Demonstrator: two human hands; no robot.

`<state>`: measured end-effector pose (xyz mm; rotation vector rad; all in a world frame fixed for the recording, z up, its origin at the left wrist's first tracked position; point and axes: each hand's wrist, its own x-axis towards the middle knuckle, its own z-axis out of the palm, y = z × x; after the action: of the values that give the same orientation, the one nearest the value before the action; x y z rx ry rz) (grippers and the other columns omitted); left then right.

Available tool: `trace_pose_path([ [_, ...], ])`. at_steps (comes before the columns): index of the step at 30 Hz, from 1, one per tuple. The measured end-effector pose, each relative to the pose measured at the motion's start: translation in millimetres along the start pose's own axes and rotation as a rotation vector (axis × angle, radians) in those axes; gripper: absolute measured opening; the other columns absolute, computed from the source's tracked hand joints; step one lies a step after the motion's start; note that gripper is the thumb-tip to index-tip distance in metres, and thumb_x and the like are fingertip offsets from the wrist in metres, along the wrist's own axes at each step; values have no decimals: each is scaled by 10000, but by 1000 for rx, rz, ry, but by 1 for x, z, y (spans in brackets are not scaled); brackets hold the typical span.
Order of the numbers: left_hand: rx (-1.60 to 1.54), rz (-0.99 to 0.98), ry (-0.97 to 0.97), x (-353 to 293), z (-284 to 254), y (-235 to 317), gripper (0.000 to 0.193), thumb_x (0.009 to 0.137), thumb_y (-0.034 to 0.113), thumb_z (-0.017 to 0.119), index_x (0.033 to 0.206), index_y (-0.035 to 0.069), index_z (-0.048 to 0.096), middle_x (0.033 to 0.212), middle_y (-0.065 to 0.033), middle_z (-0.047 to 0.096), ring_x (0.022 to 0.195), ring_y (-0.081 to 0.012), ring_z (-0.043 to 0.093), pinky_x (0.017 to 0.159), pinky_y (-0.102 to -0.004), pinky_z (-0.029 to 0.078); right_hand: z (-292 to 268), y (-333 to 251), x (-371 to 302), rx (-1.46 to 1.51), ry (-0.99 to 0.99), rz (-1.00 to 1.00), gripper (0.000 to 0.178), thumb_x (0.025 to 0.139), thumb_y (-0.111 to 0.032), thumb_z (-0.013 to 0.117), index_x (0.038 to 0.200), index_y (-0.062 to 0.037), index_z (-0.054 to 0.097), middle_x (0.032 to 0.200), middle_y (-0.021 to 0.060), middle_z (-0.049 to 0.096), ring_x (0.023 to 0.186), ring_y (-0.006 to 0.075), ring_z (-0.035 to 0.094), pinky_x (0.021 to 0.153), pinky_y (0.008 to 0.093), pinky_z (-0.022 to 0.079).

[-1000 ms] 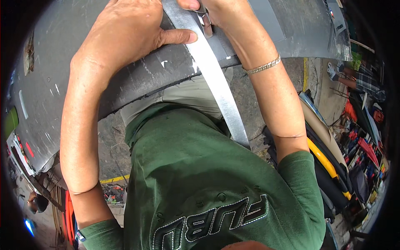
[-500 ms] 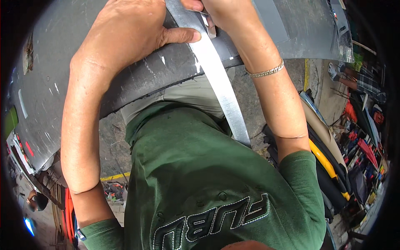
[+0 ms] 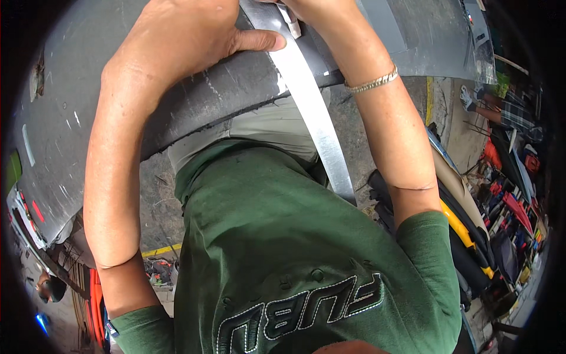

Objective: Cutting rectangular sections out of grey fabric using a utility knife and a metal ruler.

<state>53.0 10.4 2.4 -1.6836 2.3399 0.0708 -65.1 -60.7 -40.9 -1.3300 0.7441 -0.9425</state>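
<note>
With the left hand [image 3: 183, 32], resting a thumb [image 3: 262, 41] on the metal strip [image 3: 312, 115], laid between both hands and overhanging the dark sheet [image 3: 76, 153]; cannot tell the full grip. Clasping a metal tool [image 3: 292, 25] in the right hand [image 3: 323, 15], beside the strip.

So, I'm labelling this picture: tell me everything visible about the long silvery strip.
The long silvery strip looks like flat, smooth metal. It lies slantwise across the dark sheet, running past its near edge to the green shirt. The left hand rests its thumb on it; the far end is out of frame.
</note>
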Motion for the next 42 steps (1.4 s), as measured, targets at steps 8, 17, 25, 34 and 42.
trace_pose_path([
  [8, -140, -22, -14, 9, 18, -12, 1020, 803, 736, 705, 1378, -83, 510, 1336, -316, 600, 1339, -405, 539, 1117, -479, 437, 5, -6, 6, 118, 8, -16, 392, 1091, -337, 509, 1290, -11, 594, 716, 29, 569, 451, 86, 451, 401, 265, 375],
  [17, -189, -34, 312, 2, 49, -15, 1203, 770, 789, 693, 1461, -156, 416, 1540, -323, 410, 1456, -438, 393, 1190, -531, 372, -52, -124, -53, -756, 373, -235, 336, 980, -235, 726, 1234, -15, 735, 1040, 18, 706, 874, 79, 620, 733, 255, 484],
  [25, -236, -30, 327, 0, 61, -19, 1260, 752, 836, 668, 1509, -128, 379, 1568, -306, 384, 1508, -421, 319, 1223, -531, 310, -127, -39, -215, 665, 524, 103, 360, 970, -67, 704, 1301, -4, 577, 1113, 65, 648, 1003, 217, 681, 977, 382, 592],
  [34, -246, 0, 362, 0, 58, -25, 1263, 735, 846, 677, 1497, -122, 403, 1552, -326, 395, 1497, -449, 338, 1213, -551, 331, -53, -37, -251, 371, 366, 210, 260, 901, -196, 749, 873, -98, 511, 806, 13, 487, 792, 154, 533, 755, 320, 495],
  [42, -358, 80, 462, 0, 64, -39, 917, 886, 640, 688, 1393, -99, 492, 1473, -283, 478, 1400, -432, 447, 1128, -559, 395, 4, -31, -251, -742, 336, 424, 328, 966, -161, 723, 1212, 1, 579, 961, 170, 657, 862, 216, 668, 790, 365, 518],
])
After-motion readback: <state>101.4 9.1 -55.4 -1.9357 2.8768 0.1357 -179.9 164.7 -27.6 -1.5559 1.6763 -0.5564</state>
